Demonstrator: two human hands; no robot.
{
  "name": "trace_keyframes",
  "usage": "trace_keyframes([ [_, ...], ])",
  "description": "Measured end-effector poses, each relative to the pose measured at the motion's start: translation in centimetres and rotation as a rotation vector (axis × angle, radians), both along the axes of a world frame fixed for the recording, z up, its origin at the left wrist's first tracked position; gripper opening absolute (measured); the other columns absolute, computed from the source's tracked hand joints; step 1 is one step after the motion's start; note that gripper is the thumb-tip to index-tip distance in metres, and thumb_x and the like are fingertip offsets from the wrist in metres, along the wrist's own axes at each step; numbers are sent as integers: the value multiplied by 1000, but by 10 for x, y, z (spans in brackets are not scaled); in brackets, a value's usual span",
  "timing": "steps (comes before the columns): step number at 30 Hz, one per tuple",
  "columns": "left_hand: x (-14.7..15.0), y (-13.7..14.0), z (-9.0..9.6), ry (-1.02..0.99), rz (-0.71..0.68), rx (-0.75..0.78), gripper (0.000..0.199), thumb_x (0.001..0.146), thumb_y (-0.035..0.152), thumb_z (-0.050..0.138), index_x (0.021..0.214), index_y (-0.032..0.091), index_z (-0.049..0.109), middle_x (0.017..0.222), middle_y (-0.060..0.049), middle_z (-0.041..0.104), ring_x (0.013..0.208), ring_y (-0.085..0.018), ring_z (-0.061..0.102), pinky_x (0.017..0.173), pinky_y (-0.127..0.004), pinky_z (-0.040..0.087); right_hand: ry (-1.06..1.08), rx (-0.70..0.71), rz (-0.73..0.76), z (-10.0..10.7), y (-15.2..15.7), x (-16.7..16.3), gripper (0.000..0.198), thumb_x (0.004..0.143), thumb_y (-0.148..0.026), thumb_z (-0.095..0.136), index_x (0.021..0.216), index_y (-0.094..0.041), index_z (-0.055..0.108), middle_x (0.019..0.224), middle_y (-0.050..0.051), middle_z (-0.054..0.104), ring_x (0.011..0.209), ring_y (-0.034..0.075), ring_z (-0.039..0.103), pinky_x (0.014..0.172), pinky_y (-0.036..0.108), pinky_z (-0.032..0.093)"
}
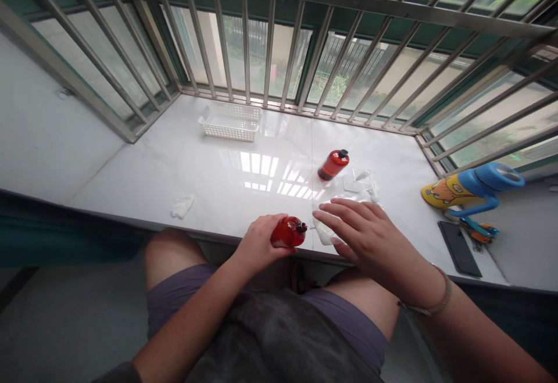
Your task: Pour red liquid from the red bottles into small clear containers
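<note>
At the front edge of the white ledge, my left hand (260, 237) is wrapped round a red bottle (288, 232) with a narrow dark neck at its top. To the right of that bottle hovers my right hand (361, 232), its fingers stretched and apart, holding nothing I can see. A white tissue or wipe (325, 232) lies partly under my right fingers. Farther back stands a second red bottle (333, 165) with a black cap. Beside it are a small clear plastic tray (355, 182) and a crumpled clear-white wrapper (374, 188).
A white perforated basket (231, 122) sits at the back left by the barred window. A crumpled tissue (182, 206) lies near the left front edge. On the right are a blue and yellow water bottle (462, 186), a black phone (458, 248) and keys (478, 235).
</note>
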State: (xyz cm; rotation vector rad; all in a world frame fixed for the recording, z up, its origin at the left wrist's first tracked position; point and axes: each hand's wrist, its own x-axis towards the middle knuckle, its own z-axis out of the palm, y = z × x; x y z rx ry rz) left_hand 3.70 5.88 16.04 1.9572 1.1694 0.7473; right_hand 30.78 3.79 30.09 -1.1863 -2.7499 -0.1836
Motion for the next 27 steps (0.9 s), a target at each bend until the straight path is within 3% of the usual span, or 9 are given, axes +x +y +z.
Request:
trace_keyframes([
  [27,0,0,2,0,-5,-20,84,70,32,101,142,30,58,137,-6,71,124,-33,66,108,-50,51,-37,34,38,10,2,-3,51,103,-14,59,153,-23,55,152,8,64,139,32,58,106,48,43],
])
